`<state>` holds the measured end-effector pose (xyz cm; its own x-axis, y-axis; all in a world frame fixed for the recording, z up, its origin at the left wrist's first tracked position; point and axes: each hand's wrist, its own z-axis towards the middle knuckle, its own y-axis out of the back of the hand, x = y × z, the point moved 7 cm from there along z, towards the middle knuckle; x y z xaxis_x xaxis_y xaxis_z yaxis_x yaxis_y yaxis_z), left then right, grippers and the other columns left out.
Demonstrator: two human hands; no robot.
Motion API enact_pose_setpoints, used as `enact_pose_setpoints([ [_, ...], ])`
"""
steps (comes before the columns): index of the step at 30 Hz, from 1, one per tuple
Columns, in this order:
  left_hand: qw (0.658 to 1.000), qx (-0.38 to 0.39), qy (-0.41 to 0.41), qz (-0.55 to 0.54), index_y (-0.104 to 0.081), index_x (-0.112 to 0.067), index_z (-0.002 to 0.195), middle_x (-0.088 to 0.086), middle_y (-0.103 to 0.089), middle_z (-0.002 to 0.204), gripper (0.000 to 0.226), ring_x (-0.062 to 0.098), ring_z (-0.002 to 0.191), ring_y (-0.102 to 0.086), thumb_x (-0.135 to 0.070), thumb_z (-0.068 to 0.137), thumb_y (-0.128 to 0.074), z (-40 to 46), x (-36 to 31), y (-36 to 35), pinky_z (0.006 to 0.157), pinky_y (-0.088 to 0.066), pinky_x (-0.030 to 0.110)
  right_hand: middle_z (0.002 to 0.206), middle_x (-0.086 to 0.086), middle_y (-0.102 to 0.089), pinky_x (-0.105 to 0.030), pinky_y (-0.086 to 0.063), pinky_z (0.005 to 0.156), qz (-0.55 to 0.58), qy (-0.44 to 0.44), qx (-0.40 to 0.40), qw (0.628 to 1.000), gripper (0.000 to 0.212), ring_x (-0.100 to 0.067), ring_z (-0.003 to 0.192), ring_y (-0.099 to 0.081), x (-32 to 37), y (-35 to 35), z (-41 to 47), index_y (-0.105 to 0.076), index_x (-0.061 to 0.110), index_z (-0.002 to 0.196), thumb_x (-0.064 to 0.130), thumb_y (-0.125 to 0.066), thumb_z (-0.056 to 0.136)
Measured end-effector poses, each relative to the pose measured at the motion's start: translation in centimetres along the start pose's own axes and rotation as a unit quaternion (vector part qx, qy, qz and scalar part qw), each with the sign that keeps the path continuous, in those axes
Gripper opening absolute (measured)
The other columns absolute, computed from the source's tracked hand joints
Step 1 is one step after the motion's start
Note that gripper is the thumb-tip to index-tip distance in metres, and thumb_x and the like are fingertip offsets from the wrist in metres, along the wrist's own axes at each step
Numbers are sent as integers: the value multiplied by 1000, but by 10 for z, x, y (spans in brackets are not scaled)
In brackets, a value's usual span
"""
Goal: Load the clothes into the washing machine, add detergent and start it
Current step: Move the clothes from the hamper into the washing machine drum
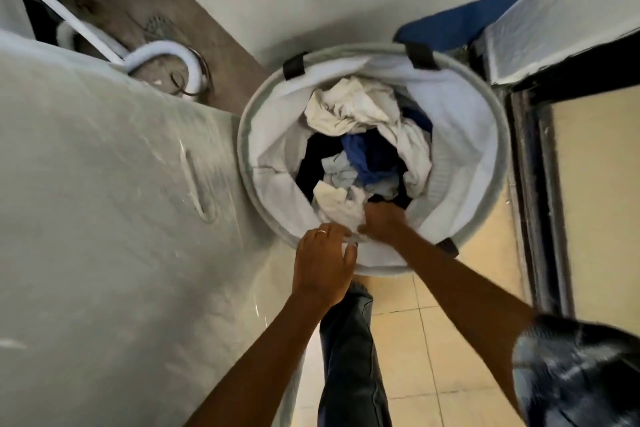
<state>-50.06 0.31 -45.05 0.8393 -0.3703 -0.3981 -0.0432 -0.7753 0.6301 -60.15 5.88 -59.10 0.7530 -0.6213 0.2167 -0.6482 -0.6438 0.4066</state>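
White cloth (341, 210) is bunched at the near rim of the laundry basket (498, 135), and both hands are on it. The right hand (382, 220) reaches down inside the basket with its fingers curled into the cloth, gripping it. The left hand (323, 262), a ring on one finger, sits at the basket's near rim with its fingers bent over the same cloth and its thumb pressed against it. Deeper in the basket lie the rest of the clothes: a blue garment (370, 158) at the middle, a cream-white one (349, 107) toward the far side, and dark fabric beneath them. The basket is round, grey-rimmed and white-lined, with black strap handles (294, 66) on its far rim. Touching the basket's left side stands a large unit under a translucent plastic cover (104, 201). Below the basket is a tiled floor (433, 340); a dark-framed doorway (533, 184) rises just to its right.
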Motion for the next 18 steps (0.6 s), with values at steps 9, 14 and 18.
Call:
enact_pose_setpoints([
  [9,959,-64,115,-251,-35,-17,143,4,-42,145,53,20,131,-43,-43,97,-40,-35,-30,82,106,-37,33,75,-21,-57,-34,-31,58,323,10,-186,928,36,-32,74,-56,6,143,-167,-58,-2,82,32,-68,80],
  [14,909,-90,111,-393,-28,-23,146,0,-38,148,58,20,134,-40,-52,96,-36,-63,-73,138,111,-35,39,101,2,-67,-25,-50,81,518,108,-185,828,20,-8,91,-62,31,209,-280,-61,25,97,16,-70,82],
  [18,821,-132,51,-553,-42,-12,135,4,-51,136,52,26,128,-47,-47,98,-35,-89,-117,191,103,-44,33,113,4,-67,-38,-52,93,551,173,-192,794,41,-14,105,-64,57,239,-362,-59,27,116,20,-73,79],
])
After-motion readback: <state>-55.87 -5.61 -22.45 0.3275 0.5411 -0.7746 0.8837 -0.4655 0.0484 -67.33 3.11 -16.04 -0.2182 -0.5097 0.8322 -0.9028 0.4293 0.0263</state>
